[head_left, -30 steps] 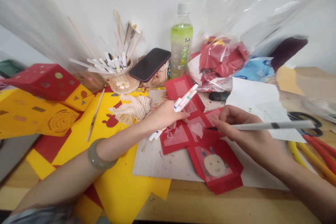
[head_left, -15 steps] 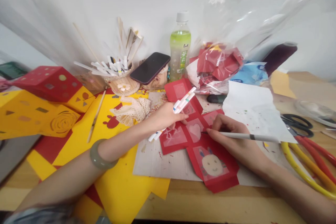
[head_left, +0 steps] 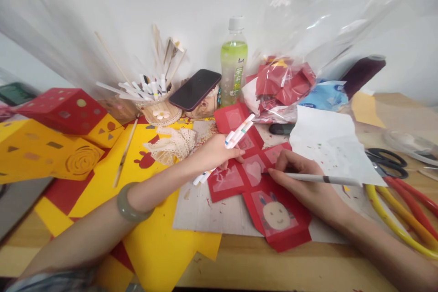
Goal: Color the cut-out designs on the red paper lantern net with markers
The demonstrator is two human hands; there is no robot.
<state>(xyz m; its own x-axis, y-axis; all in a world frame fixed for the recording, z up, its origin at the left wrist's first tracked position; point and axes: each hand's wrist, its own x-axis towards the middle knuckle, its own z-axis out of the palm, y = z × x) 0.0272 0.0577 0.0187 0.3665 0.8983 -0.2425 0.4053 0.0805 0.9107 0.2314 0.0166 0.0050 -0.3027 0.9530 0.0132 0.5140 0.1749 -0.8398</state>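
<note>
A red paper cutout [head_left: 251, 188], shaped like an unfolded box, lies on a grey board [head_left: 208, 214]. Pale cut-out windows mark its panels, among them a heart [head_left: 253, 173] and a round smiling face [head_left: 276, 215]. My left hand [head_left: 215, 151] is closed around several white marker pens [head_left: 239, 131], whose ends stick out above and below it, and its fingers rest on the cutout. My right hand [head_left: 297, 173] pinches a white marker pen [head_left: 311, 177] with a dark band, its tip at the right side of the heart panel.
Behind stand a basket of pens [head_left: 160, 112], a phone [head_left: 196, 89] and a green drink bottle [head_left: 234, 64]. Red and yellow paper boxes [head_left: 61, 109] sit left, on yellow paper [head_left: 164, 246]. At right lie white paper [head_left: 331, 146], black-handled scissors [head_left: 390, 162] and yellow-handled ones [head_left: 379, 214].
Almost nothing differs. The pen in my right hand has shifted very slightly, its tip still by the heart panel; my left hand holds its place.
</note>
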